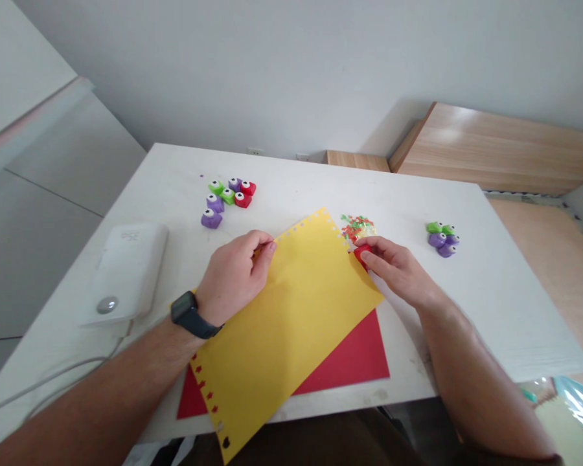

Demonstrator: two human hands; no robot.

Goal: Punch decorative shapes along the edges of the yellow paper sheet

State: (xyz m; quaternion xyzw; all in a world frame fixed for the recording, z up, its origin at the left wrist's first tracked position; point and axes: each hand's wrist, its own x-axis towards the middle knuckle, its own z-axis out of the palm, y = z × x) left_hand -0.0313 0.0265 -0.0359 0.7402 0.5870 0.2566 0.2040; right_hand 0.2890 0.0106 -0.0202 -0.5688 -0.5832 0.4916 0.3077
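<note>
A yellow sheet (296,310) with small shapes punched along its edges lies tilted over a red sheet (350,359). Its lower corner juts past the table's front edge. My left hand (238,275), with a dark watch on the wrist, pinches the yellow sheet's upper left edge. In my right hand (393,265) is a red craft punch (362,254), held between thumb and fingers at the sheet's right edge. Just beyond it lies a pile of small coloured paper cutouts (357,228).
Several green, purple and red punches (227,195) stand at the back left of the white table (408,194). More green and purple punches (442,239) are on the right. A white device (131,272) with cables sits at the left.
</note>
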